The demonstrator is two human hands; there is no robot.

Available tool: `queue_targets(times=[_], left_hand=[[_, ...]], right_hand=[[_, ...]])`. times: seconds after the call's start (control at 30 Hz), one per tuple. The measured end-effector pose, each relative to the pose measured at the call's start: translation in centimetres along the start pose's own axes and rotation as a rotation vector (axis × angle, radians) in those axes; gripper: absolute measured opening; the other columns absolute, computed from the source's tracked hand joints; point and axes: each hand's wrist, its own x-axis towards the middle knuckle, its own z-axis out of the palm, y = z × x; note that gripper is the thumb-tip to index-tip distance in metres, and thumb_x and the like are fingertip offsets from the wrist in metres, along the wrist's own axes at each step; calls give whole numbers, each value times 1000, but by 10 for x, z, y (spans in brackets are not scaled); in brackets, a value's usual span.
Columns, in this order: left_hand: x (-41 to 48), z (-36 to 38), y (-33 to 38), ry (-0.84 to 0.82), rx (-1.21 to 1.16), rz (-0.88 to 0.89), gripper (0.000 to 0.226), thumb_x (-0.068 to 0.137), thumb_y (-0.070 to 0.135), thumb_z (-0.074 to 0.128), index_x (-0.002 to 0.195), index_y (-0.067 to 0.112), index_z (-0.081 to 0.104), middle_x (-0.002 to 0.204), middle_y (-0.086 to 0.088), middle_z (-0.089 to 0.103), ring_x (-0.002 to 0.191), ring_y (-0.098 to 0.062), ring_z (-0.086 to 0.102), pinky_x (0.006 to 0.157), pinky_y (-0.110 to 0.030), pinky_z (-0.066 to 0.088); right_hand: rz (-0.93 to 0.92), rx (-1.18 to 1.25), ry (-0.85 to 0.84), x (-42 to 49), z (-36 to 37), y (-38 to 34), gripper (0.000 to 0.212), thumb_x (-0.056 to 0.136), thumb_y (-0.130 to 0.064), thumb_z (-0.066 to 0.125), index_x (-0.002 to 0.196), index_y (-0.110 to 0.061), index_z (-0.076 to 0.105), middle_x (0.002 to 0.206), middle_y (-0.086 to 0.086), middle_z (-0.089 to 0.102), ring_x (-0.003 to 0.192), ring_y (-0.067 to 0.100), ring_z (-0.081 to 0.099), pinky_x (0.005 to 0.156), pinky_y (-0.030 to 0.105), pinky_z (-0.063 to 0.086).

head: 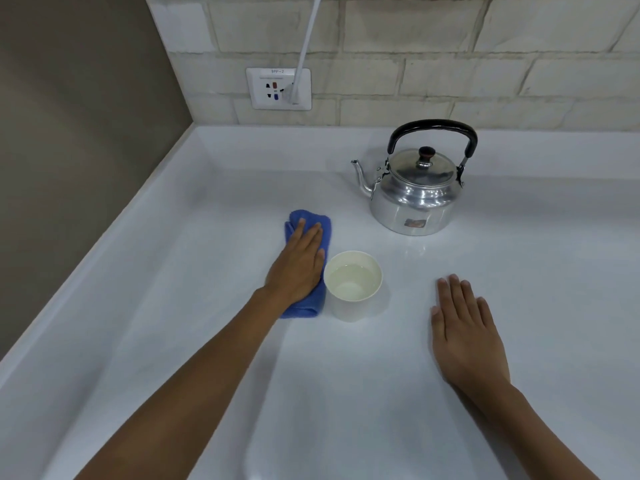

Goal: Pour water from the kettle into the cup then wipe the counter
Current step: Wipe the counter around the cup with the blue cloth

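The cup (353, 284) stands on the counter (207, 341) with water in it, and the kettle (414, 188) sits upright behind it, so wiping looks like the step in hand. The left hand (298, 265) lies flat, fingers apart, pressing the blue cloth (306, 221) just beside the cup. The right hand (464, 330) rests open and empty on the counter. Good wiping means even pressure and strokes swept away from the cup, since a nudge could spill it.
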Motion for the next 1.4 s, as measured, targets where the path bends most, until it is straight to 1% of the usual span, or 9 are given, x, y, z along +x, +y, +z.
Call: queue_targets(times=[0.07, 0.13, 0.23, 0.3, 0.33, 0.47, 0.73, 1.0, 1.4], left_hand=[[-10, 1, -7, -93, -23, 148, 50, 99, 19, 33, 144, 8, 14, 155, -1, 10, 140, -11, -10, 111, -18, -3], [-17, -5, -17, -157, -91, 244, 49, 99, 20, 35, 144, 13, 18, 152, 10, 10, 138, -3, -11, 111, -12, -2], [-10, -18, -32, -237, -119, 276, 47, 99, 27, 32, 144, 21, 21, 149, 21, 9, 136, 9, -11, 105, -2, -3], [3, -20, -36, -217, -72, 259, 46, 99, 28, 29, 144, 21, 21, 150, 19, 10, 134, 11, -12, 102, 1, -3], [11, -17, -35, -188, -58, 234, 45, 100, 27, 28, 144, 19, 20, 152, 15, 12, 135, 9, -12, 104, -1, -2], [40, 4, -18, -109, -7, 150, 46, 100, 21, 27, 144, 10, 20, 155, -1, 18, 143, -14, -2, 114, -24, 8], [85, 13, -19, -3, 96, 31, 45, 98, 16, 28, 139, -2, 25, 151, -17, 25, 141, -34, 9, 116, -36, 11], [121, 13, -34, -57, 224, -65, 48, 99, 19, 23, 141, -1, 16, 153, -18, 17, 141, -37, 2, 117, -38, 3], [148, 7, -51, -168, 247, -92, 50, 100, 23, 17, 143, 2, 7, 155, -13, 8, 142, -33, -4, 118, -40, 2]], right_hand=[[-9, -2, 4, -1, -1, 0, 50, 97, -25, 18, 143, -14, 0, 156, 5, 3, 142, 16, -2, 118, 37, 2], [-18, -18, 9, -2, -2, 0, 49, 97, -26, 13, 142, -13, 0, 155, 5, 2, 142, 17, -2, 118, 37, 2], [-10, -40, -12, -2, -3, -2, 55, 90, -30, 5, 141, -14, -5, 155, 4, -1, 142, 16, -5, 118, 35, -1], [0, -47, -12, -1, -3, -2, 56, 89, -31, 3, 140, -14, -9, 155, 3, -2, 141, 14, -8, 118, 35, -1], [7, -46, -9, 0, -2, -2, 56, 88, -32, 2, 140, -15, -9, 155, 2, -2, 140, 12, -10, 118, 35, -2], [6, -43, -5, -1, -1, -3, 60, 85, -35, -6, 141, -14, -5, 154, 2, -2, 138, 10, -10, 118, 36, 0], [-3, -21, -25, -2, -3, -4, 62, 85, -38, -5, 142, -15, -4, 152, -3, -4, 139, 10, -10, 117, 34, -1], [-4, -14, -17, -1, -3, -3, 61, 87, -37, -2, 143, -15, 0, 154, 0, 1, 141, 13, -6, 117, 35, 2], [6, -1, -10, 0, 0, -1, 59, 88, -38, -3, 143, -18, -3, 154, -4, -4, 140, 10, -12, 117, 33, -3]])
